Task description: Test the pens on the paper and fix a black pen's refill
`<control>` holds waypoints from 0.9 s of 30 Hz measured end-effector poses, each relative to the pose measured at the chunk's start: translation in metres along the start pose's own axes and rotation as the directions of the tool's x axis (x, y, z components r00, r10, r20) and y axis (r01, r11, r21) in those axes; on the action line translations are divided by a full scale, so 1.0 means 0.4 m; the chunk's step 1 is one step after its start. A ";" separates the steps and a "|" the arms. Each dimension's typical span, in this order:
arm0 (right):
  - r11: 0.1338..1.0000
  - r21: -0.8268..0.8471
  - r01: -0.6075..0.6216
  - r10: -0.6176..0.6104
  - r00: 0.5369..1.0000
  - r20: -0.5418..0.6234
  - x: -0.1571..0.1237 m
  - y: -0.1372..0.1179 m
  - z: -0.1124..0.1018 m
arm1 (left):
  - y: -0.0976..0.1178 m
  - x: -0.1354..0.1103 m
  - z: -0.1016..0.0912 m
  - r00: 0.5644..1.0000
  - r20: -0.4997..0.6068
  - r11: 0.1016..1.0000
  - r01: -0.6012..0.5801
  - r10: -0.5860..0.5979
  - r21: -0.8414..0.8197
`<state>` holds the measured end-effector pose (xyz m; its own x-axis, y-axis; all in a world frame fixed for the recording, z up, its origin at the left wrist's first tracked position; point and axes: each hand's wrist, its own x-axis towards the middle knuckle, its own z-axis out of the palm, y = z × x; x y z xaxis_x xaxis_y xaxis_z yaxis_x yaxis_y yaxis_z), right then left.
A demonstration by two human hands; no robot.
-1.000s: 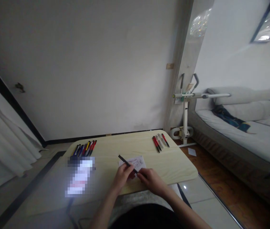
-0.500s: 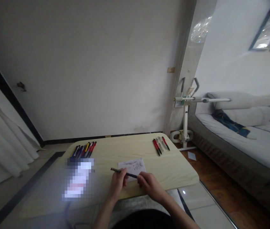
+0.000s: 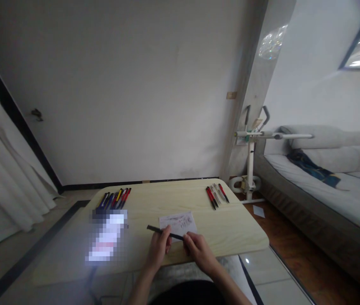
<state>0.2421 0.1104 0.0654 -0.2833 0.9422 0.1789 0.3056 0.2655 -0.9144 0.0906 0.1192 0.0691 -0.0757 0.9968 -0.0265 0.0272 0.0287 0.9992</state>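
Both of my hands hold one dark pen point(image 3: 159, 231) level over the near edge of the pale wooden table point(image 3: 231, 228). My left hand point(image 3: 159, 249) pinches the pen near its middle, and my right hand point(image 3: 197, 250) grips its right end. Just beyond the hands lies a small slip of paper point(image 3: 178, 221) with scribbles on it. A row of several coloured pens point(image 3: 114, 198) lies at the table's far left. A smaller group of red and grey pens point(image 3: 216, 195) lies at the far right.
A blurred-out rectangular object point(image 3: 105, 237) lies on the table's left side. A white exercise machine point(image 3: 250, 165) stands past the table's right corner, with a grey sofa point(image 3: 326, 186) beyond it. White curtains point(image 3: 5, 178) hang at the left.
The pen has swung from tilted up and leftward to lying level between both hands. My hands drew back slightly toward the table's near edge, off the paper.
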 end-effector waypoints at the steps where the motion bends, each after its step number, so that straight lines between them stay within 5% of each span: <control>1: 1.000 0.000 -0.004 0.004 1.000 0.010 -0.001 -0.001 -0.002 | 0.001 -0.001 0.000 1.000 -0.006 1.000 -0.001 0.001 -0.008; 8: 1.000 0.016 -0.005 0.004 0.998 0.068 0.003 -0.001 -0.009 | -0.007 -0.003 -0.003 0.999 0.018 0.997 -0.032 0.033 -0.075; 27: 0.989 -0.133 0.056 -0.052 0.998 0.038 -0.001 0.001 -0.014 | 0.002 -0.004 0.001 0.998 0.024 0.995 -0.057 0.055 0.086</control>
<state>0.2475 0.1113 0.0670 -0.3328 0.9188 0.2122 0.4074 0.3430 -0.8464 0.0912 0.1176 0.0698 -0.0504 0.9983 0.0278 0.1167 -0.0217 0.9929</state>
